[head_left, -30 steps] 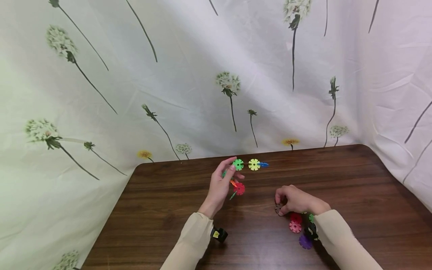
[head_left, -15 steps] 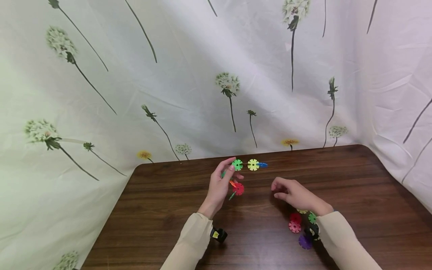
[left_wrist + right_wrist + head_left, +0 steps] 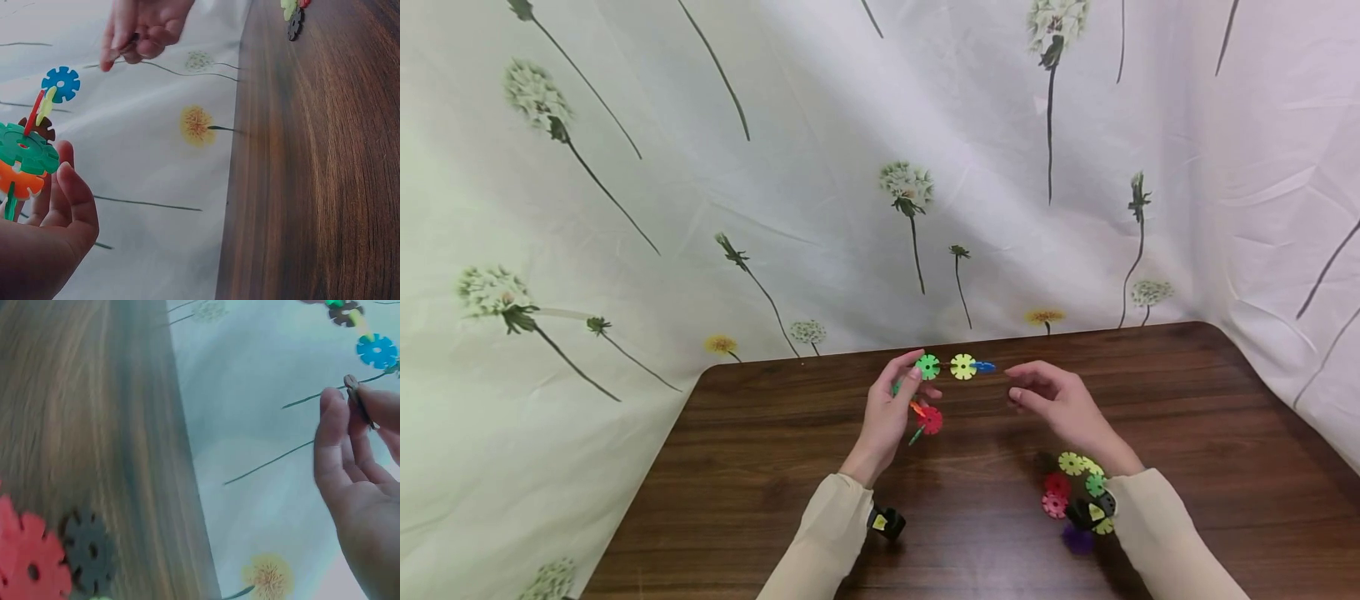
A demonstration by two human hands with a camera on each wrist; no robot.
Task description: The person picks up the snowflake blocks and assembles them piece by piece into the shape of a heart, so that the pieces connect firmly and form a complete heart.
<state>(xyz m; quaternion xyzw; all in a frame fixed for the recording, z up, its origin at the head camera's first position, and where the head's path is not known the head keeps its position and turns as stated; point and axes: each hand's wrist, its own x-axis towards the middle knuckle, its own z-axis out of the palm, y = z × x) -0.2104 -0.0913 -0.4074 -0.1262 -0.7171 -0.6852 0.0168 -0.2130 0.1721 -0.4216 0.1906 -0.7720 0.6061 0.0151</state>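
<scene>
My left hand [image 3: 886,408] holds a curved chain of interlocking notched plastic discs above the table. Along its far side, a green disc [image 3: 928,367] leads to a yellow disc [image 3: 963,367] and an end blue disc [image 3: 984,367]. An orange disc [image 3: 20,181] and a red disc [image 3: 930,421] sit on the near part, with fingers hiding some of the middle. Between thumb and fingers, my right hand [image 3: 1063,408] pinches a dark brown disc [image 3: 357,403], seen nearly edge-on in the right wrist view. Its fingertips are just right of the blue disc, with a small gap between.
Loose discs lie on the wooden table [image 3: 760,467] below my right wrist, among them a yellow disc [image 3: 1071,463], a pink disc [image 3: 1055,505], a purple disc [image 3: 1078,539] and a black disc [image 3: 90,550]. A flower-printed cloth [image 3: 820,208] hangs behind the table.
My right hand has picked the dark disc off the table by the pile and carried it up and away, over to the chain's blue end. The left hand and chain have stayed nearly still.
</scene>
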